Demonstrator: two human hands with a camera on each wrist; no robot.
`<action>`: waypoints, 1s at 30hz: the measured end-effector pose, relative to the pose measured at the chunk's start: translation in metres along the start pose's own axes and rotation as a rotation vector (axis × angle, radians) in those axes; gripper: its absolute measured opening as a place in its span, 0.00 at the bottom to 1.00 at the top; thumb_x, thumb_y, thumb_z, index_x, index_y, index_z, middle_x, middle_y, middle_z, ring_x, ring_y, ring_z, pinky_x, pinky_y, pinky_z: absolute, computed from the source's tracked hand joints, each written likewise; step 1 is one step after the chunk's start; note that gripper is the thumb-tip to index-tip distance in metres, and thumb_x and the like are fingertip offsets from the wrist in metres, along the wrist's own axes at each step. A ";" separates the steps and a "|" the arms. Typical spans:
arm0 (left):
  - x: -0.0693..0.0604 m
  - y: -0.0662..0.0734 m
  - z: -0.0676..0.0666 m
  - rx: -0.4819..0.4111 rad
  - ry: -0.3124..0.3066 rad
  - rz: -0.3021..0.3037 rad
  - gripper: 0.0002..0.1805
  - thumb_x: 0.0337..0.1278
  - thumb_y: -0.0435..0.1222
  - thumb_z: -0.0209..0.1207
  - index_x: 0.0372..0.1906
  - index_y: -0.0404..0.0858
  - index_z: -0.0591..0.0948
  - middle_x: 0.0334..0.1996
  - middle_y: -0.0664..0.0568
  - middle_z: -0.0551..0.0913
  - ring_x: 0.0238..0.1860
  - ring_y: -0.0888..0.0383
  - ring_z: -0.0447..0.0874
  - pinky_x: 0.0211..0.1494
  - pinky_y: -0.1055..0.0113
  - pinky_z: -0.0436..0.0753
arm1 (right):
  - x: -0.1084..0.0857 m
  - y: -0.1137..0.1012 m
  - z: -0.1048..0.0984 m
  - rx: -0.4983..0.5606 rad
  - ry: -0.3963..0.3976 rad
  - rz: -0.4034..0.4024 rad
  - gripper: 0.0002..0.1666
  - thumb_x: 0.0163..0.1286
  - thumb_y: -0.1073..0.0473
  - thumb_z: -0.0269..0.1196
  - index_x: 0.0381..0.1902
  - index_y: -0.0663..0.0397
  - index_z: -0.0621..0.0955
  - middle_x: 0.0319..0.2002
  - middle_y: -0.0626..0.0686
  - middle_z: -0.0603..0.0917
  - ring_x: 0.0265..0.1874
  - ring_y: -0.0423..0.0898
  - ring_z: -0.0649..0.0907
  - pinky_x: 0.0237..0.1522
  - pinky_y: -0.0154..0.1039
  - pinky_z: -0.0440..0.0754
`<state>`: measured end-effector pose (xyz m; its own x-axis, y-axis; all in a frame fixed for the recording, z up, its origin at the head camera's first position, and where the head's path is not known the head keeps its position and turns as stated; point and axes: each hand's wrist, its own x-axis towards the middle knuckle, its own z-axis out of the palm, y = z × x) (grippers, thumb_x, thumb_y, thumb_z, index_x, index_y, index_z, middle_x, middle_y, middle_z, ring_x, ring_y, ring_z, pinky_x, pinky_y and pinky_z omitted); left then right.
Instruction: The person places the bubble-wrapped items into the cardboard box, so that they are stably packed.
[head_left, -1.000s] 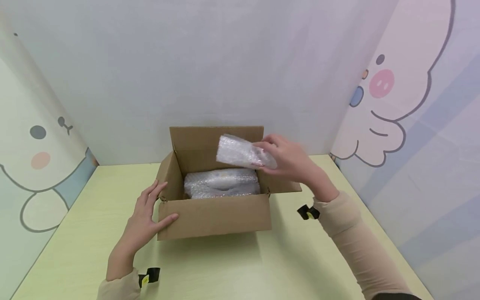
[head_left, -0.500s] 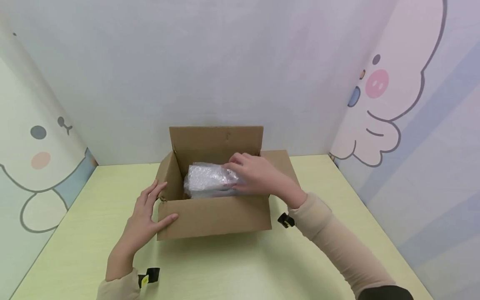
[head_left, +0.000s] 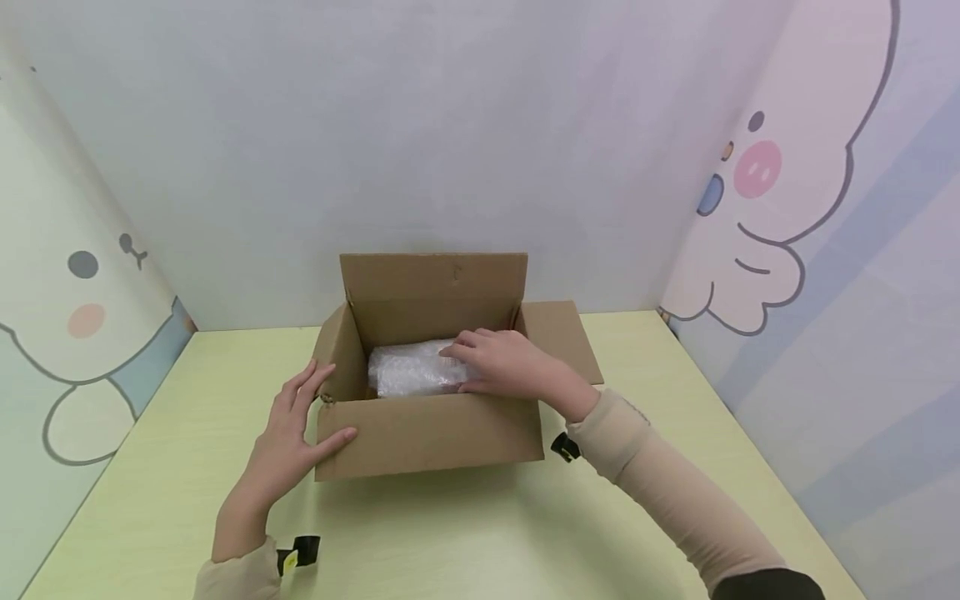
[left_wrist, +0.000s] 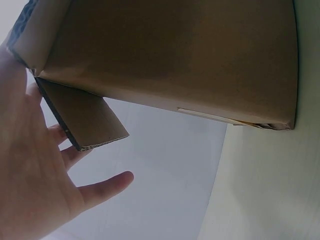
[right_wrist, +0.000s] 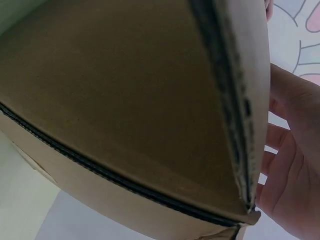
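Observation:
A cardboard box [head_left: 427, 437] stands with its top flaps spread. Inside lies a flat, bubble-wrapped package [head_left: 414, 372] on top of other bubble wrap; its contents cannot be made out. My right hand [head_left: 513, 364] reaches over the right side and holds the package's right end, partly hiding it. At the box's front left corner my left hand [head_left: 281, 446] rests with spread fingers, thumb on the front flap. In the left wrist view the fingers lie behind a small flap [left_wrist: 85, 117]. The right wrist view shows the right hand [right_wrist: 300, 145] beyond a cardboard edge, without the package.
The box sits on a pale yellow-green table [head_left: 420, 542]. Behind it rises a light wall covering [head_left: 435, 142], with cartoon figures on the side panels. One flap [head_left: 562, 342] sticks out to the right. Black straps [head_left: 298, 552] hang at the wrists.
My right hand has lowered the bubble-wrapped package from above the box's right side, leftward and down into the box. The left hand and the box have stayed in place.

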<state>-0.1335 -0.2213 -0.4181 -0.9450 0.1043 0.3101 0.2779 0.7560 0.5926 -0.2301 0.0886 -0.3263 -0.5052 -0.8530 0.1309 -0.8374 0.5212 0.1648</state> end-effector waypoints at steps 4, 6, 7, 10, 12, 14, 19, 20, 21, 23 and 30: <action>-0.001 0.000 -0.001 0.000 0.005 0.000 0.49 0.52 0.48 0.68 0.76 0.55 0.54 0.76 0.44 0.49 0.72 0.36 0.51 0.42 0.28 0.72 | -0.001 0.001 0.000 0.007 -0.007 -0.001 0.28 0.64 0.44 0.65 0.60 0.45 0.77 0.49 0.47 0.81 0.43 0.43 0.82 0.37 0.38 0.82; -0.001 0.000 -0.002 -0.001 0.007 0.000 0.49 0.52 0.48 0.68 0.76 0.55 0.54 0.76 0.44 0.50 0.72 0.36 0.51 0.43 0.28 0.72 | -0.003 0.001 -0.001 0.014 -0.001 0.001 0.27 0.64 0.44 0.65 0.59 0.45 0.78 0.48 0.47 0.81 0.42 0.43 0.82 0.37 0.38 0.82; -0.001 0.000 -0.001 0.000 0.007 0.000 0.49 0.52 0.48 0.68 0.76 0.54 0.54 0.76 0.44 0.49 0.72 0.36 0.51 0.43 0.28 0.72 | -0.004 0.002 -0.001 0.020 -0.001 0.006 0.26 0.64 0.44 0.65 0.58 0.44 0.78 0.48 0.46 0.81 0.42 0.43 0.82 0.36 0.38 0.82; 0.000 -0.001 0.000 0.000 0.004 -0.001 0.49 0.52 0.48 0.68 0.76 0.55 0.54 0.76 0.44 0.49 0.72 0.36 0.51 0.42 0.28 0.72 | -0.008 0.005 -0.001 0.031 0.002 0.017 0.25 0.64 0.44 0.65 0.57 0.44 0.79 0.48 0.46 0.82 0.42 0.43 0.83 0.36 0.39 0.82; 0.000 -0.002 0.001 0.005 0.002 0.006 0.48 0.53 0.48 0.67 0.76 0.55 0.53 0.76 0.44 0.49 0.71 0.35 0.52 0.41 0.28 0.73 | -0.012 0.007 -0.001 0.035 0.010 0.023 0.25 0.64 0.44 0.65 0.57 0.44 0.79 0.49 0.45 0.82 0.42 0.44 0.83 0.37 0.39 0.82; 0.002 -0.002 -0.001 0.020 0.002 0.021 0.48 0.53 0.48 0.67 0.76 0.55 0.54 0.76 0.43 0.50 0.71 0.35 0.53 0.38 0.31 0.75 | -0.016 0.010 -0.003 0.043 0.016 0.032 0.25 0.64 0.44 0.65 0.57 0.44 0.79 0.49 0.46 0.82 0.44 0.44 0.83 0.38 0.40 0.82; 0.008 0.002 -0.010 0.085 -0.014 0.052 0.46 0.54 0.50 0.66 0.75 0.55 0.55 0.75 0.39 0.52 0.70 0.33 0.54 0.35 0.37 0.78 | -0.030 0.020 -0.008 0.058 0.039 0.076 0.26 0.63 0.45 0.66 0.58 0.46 0.79 0.50 0.45 0.82 0.45 0.43 0.83 0.38 0.41 0.83; 0.008 0.003 -0.013 0.102 -0.023 0.051 0.46 0.54 0.51 0.65 0.76 0.56 0.55 0.75 0.38 0.51 0.71 0.33 0.53 0.35 0.37 0.78 | -0.033 0.022 -0.008 0.061 0.043 0.087 0.27 0.63 0.45 0.67 0.58 0.46 0.79 0.50 0.45 0.82 0.44 0.43 0.84 0.38 0.41 0.83; 0.009 0.005 -0.015 0.120 -0.032 0.050 0.46 0.55 0.52 0.65 0.76 0.56 0.55 0.75 0.38 0.51 0.71 0.33 0.53 0.36 0.36 0.78 | -0.036 0.024 -0.009 0.070 0.046 0.101 0.27 0.62 0.46 0.67 0.58 0.46 0.79 0.50 0.46 0.82 0.44 0.43 0.84 0.37 0.41 0.83; 0.010 0.007 -0.020 0.160 -0.045 0.048 0.46 0.55 0.54 0.64 0.76 0.57 0.55 0.75 0.37 0.51 0.72 0.32 0.52 0.37 0.36 0.78 | -0.043 0.028 -0.010 0.085 0.057 0.126 0.27 0.62 0.47 0.68 0.58 0.47 0.79 0.50 0.46 0.82 0.42 0.44 0.84 0.37 0.42 0.82; 0.013 0.016 -0.035 0.285 -0.033 0.056 0.45 0.53 0.59 0.62 0.74 0.53 0.60 0.74 0.36 0.55 0.73 0.34 0.50 0.45 0.35 0.77 | -0.075 0.047 -0.010 0.097 0.228 0.140 0.24 0.59 0.53 0.70 0.53 0.51 0.81 0.47 0.49 0.84 0.36 0.44 0.85 0.34 0.41 0.82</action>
